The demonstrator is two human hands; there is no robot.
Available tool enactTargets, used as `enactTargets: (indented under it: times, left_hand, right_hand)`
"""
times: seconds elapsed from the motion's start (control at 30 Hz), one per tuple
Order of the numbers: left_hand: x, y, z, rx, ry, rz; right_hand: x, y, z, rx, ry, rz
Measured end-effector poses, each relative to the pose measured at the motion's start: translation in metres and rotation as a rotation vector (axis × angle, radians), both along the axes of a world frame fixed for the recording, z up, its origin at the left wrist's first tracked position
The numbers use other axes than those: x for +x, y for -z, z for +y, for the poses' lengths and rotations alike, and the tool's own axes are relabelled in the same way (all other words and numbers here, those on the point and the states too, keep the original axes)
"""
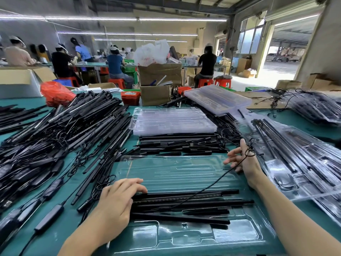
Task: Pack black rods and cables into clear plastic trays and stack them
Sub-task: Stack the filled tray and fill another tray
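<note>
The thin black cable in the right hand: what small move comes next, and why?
Probably lower the thin black cable into the clear plastic tray. The right hand pinches its bundled end above the tray's far edge, and the cable trails loose across the black rods, which the left hand presses in place, so it lies unseated.

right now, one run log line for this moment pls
stage: packing | left hand: presses rods in tray | right hand: holds cable | filled trays: right
</note>
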State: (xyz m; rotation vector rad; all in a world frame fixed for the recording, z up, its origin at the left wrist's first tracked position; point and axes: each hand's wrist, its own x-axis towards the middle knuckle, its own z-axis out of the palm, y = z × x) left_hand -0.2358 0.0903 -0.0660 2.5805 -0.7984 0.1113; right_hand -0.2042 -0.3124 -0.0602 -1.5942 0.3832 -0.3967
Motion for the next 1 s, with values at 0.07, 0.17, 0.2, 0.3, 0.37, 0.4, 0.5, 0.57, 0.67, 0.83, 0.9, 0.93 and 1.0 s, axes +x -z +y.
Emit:
enactTargets:
  times: [0.07, 0.17, 0.2, 0.3, 0.37, 0.4, 0.5, 0.57, 0.67, 0.83, 0.9, 0.93, 1.0]
  left_hand:
    - [0.003, 0.001, -0.003, 0.018, -0.02, -0.019]
    - [0.008, 0.0, -0.003, -0.05, -0.029, -0.009]
    - [0.009, 0.0, -0.003, -0.089, -0.03, -0.005]
    - [0.009, -0.002, -0.001, -0.238, -0.049, 0.011]
    - [0.009, -0.003, 0.003, -0.321, -0.053, 0.042]
    - [0.009, -0.004, 0.005, -0.354, -0.052, 0.073]
    - [0.007, -0.007, 0.009, -0.366, -0.04, 0.111]
    - [0.006, -0.009, 0.01, -0.294, -0.01, 0.086]
    - [0.007, -0.013, 0.011, -0.136, 0.017, 0.067]
    - [0.01, -0.018, 0.007, -0.031, 0.022, 0.072]
    - [0.01, -0.016, 0.004, -0.046, 0.016, 0.064]
    - [0.01, -0.014, 0.004, -0.047, 0.009, 0.054]
    - [0.009, -0.009, 0.004, -0.048, 0.009, 0.025]
  right_hand:
    - [0.002, -0.006, 0.0, -0.016, -0.017, 0.034]
    - [0.006, -0.011, 0.002, -0.068, -0.023, 0.028]
    - [0.006, -0.011, 0.004, -0.063, -0.025, 0.008]
    - [0.003, -0.006, 0.01, 0.017, -0.028, -0.06]
    - [0.002, -0.001, 0.012, 0.059, -0.013, -0.108]
    - [0.002, 0.0, 0.013, 0.07, -0.002, -0.127]
    - [0.002, 0.001, 0.014, 0.078, 0.013, -0.151]
    - [0.003, 0.002, 0.014, 0.084, 0.011, -0.16]
    - [0.003, 0.005, 0.011, 0.105, 0.018, -0.169]
    - [0.002, 0.008, 0.006, 0.081, 0.016, -0.152]
    - [-0.001, 0.008, 0.005, 0.082, 0.021, -0.179]
    - [-0.003, 0.008, 0.005, 0.086, 0.03, -0.204]
    - [-0.006, 0.007, 0.004, 0.124, 0.048, -0.266]
